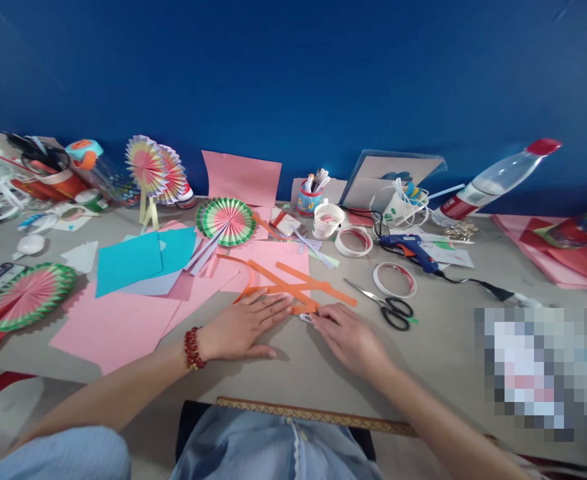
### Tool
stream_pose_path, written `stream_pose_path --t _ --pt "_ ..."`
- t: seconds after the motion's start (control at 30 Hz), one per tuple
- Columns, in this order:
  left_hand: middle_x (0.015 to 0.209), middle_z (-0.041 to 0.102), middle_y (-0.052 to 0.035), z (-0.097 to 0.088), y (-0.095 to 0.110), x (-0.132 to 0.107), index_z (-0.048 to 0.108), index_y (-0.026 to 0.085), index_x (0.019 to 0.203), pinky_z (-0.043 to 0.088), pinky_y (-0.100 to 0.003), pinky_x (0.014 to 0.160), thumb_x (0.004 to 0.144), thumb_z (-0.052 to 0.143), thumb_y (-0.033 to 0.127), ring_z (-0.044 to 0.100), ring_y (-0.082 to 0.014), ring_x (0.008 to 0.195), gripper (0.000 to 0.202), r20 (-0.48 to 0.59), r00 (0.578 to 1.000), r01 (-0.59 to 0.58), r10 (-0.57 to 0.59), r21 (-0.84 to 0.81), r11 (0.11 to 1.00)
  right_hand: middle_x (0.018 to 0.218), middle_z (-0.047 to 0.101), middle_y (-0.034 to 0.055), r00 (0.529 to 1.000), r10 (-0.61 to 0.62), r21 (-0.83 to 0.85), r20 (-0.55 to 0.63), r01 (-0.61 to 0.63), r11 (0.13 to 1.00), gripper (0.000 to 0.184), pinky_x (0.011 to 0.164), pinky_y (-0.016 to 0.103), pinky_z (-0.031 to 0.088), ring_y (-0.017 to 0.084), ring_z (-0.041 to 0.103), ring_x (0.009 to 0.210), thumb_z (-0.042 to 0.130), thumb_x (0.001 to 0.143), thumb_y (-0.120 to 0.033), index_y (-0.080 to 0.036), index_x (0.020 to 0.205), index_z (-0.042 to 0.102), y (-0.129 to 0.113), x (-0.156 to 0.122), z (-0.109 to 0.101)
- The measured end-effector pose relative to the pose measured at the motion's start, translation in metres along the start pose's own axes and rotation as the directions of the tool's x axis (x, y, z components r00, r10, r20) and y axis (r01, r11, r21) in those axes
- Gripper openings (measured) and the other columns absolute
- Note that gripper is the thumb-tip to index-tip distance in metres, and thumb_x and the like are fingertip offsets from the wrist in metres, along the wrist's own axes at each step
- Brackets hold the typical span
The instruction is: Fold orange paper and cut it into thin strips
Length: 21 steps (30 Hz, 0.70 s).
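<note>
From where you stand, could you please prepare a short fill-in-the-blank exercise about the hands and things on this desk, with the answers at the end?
1. The left hand lies flat across strips of paper whose colour is ____.
2. The beaded bracelet is worn on the ____ wrist.
3. The handles of the scissors are ____.
4. The cap of the clear plastic bottle is ____.

Missing words: orange; left; black; red.
</note>
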<state>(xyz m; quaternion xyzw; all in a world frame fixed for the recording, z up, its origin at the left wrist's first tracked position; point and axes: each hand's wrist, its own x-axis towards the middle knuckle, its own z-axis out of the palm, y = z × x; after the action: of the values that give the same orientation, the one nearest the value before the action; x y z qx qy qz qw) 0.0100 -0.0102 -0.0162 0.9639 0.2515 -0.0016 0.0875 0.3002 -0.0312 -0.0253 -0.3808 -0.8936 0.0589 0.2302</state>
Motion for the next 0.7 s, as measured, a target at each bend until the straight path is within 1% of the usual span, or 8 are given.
stream_pose_path --t 0.27,0.4,0.57,0.7 --pt "0.168 0.012 -0.0077 -0.002 0.001 0.0 -0.003 0.018 0.163 0.001 -0.042 0.126 0.101 0.029 0.07 0.013 -0.0222 0.156 0.087 0.01 1.0 0.008 -0.008 0.006 1.0 0.091 0.067 0.0081 1.0 -0.001 -0.015 -0.02 0.0 1.0 0.023 0.074 0.031 0.051 0.019 0.06 0.081 0.046 0.102 -0.016 -0.018 0.102 0.069 -0.007 0.003 0.006" --pt "0.168 0.013 -0.0082 -0.001 0.001 0.0 -0.003 0.019 0.163 0.004 -0.044 0.126 0.101 0.032 0.069 0.015 -0.0235 0.155 0.086 0.003 1.0 0.001 -0.001 0.012 1.0 0.092 0.067 0.0078 1.0 -0.002 -0.012 -0.015 0.002 1.0 0.024 0.075 0.03 0.052 0.019 0.061 0.083 0.045 0.102 -0.016 -0.019 0.102 0.069 -0.008 0.002 0.009" --pt "0.168 0.013 -0.0098 0.001 0.0 0.0 -0.006 0.018 0.162 0.004 -0.043 0.126 0.1 0.034 0.07 0.015 -0.024 0.155 0.091 -0.005 1.0 0.014 -0.014 -0.022 1.0 0.093 0.067 0.0084 1.0 0.015 -0.011 -0.009 -0.015 1.0 0.024 0.074 0.031 0.053 0.02 0.061 0.084 0.045 0.102 -0.016 -0.018 0.105 0.069 -0.011 0.004 0.012" --pt "0.168 0.013 -0.0119 -0.003 -0.002 -0.002 -0.011 0.016 0.162 0.007 -0.042 0.126 0.098 0.035 0.072 0.014 -0.0254 0.156 0.097 -0.015 1.0 0.022 -0.024 -0.076 0.997 0.094 0.067 0.0084 1.0 0.008 -0.015 0.005 -0.008 1.0 0.023 0.076 0.032 0.053 0.02 0.061 0.084 0.047 0.099 -0.011 -0.018 0.105 0.069 -0.013 0.009 0.012"
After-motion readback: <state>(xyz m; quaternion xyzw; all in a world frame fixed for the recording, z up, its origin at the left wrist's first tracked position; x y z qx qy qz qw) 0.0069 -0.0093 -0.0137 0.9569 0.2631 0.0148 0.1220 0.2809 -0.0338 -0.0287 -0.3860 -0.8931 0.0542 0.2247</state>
